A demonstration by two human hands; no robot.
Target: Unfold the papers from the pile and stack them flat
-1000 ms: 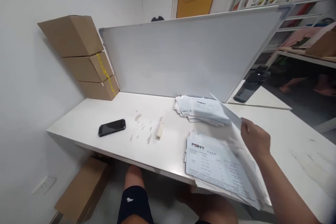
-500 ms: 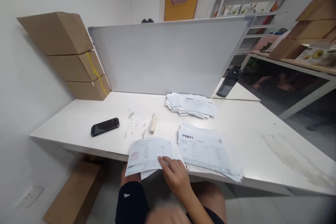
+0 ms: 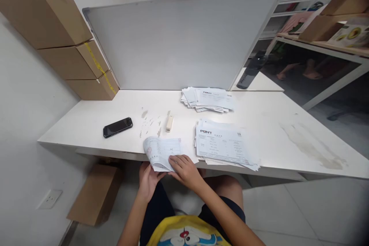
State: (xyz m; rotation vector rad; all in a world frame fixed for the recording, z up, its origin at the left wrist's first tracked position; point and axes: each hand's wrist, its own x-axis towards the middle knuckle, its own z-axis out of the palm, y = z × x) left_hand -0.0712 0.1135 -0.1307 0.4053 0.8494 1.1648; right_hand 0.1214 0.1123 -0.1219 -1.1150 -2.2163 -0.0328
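A printed paper form with a red stamp lies over the table's front edge, its left side curled upward. My right hand grips its lower right part, fingers on top. Under the curled left side, my left hand holds the paper's lower edge, its fingertips partly hidden by the sheet. Just beyond the form sits a small cream-coloured block. To the right of my hands lies a stack of printed PONY forms, and a second stack of forms rests behind it.
A black phone lies on the left of the white table. A whiteboard stands along the back, with cardboard boxes stacked at its left. A dark bottle is at back right. Another box sits on the floor.
My left hand, blurred low in view before, has come up to the form's left lower edge. The form, flatter before, now curls up on that side. The camera view has tilted down.
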